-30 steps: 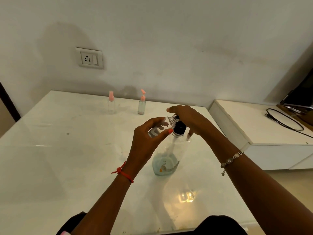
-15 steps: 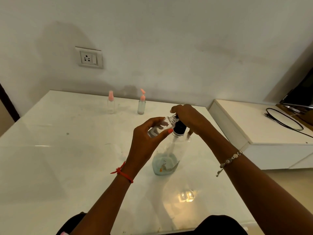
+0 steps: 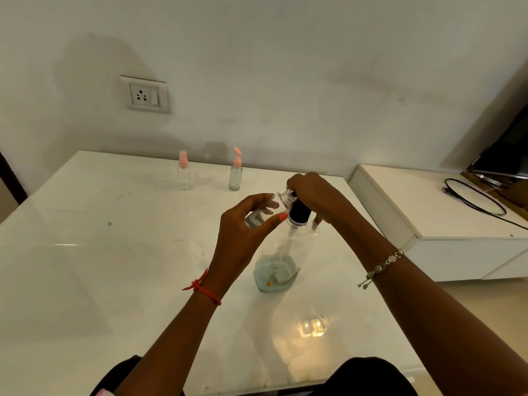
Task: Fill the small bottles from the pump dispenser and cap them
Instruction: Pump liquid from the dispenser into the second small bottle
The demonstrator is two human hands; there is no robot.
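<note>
A clear pump dispenser (image 3: pixel 278 264) with pale blue liquid low inside and a black collar stands mid-table. My right hand (image 3: pixel 315 195) covers its pump head from above. My left hand (image 3: pixel 243 230) holds a small clear bottle (image 3: pixel 265 210), uncapped and tilted, its threaded mouth at the pump's spout. At the table's far side stand two small bottles: one with a pink spray cap (image 3: pixel 183 172), and one with a pink pump cap (image 3: pixel 236 171) that holds pale liquid.
The white glossy table (image 3: pixel 100 267) meets the wall, which bears a socket (image 3: pixel 145 94). To the right is a low white cabinet (image 3: pixel 445 221) with a black cable (image 3: pixel 474 198) and a dark screen on it. A light reflection lies near the table's front.
My right hand has shifted slightly lower on the pump head. The left hand and small bottle stay at the spout.
</note>
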